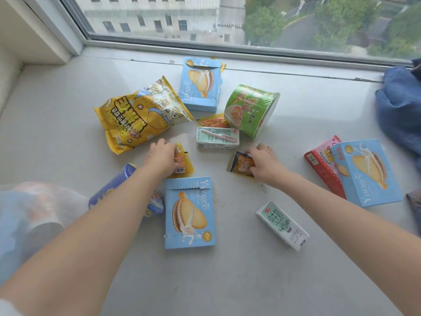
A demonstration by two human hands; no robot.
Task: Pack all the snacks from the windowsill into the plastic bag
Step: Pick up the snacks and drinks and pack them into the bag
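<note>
Snacks lie scattered on the grey windowsill (227, 281). My left hand (163, 157) grips a small yellow sachet (183, 161) beside a big yellow popcorn bag (139, 117). My right hand (264, 161) pinches a small dark orange snack packet (240, 164). Blue biscuit boxes lie at the back (200, 85), in front (189, 213) and at the right (366, 172). A green noodle cup (250, 110) lies tipped on its side. Two milk cartons lie at centre (217, 137) and near right (282, 225). The translucent plastic bag (29, 215) sits at the far left, blurred.
A red box (323, 163) lies under the right blue box. A blue wrapped pack (114, 188) is partly hidden by my left forearm. An orange sachet (213, 120) lies behind the centre carton. Blue cloth (401, 110) is bunched at the right by the window frame (205, 47).
</note>
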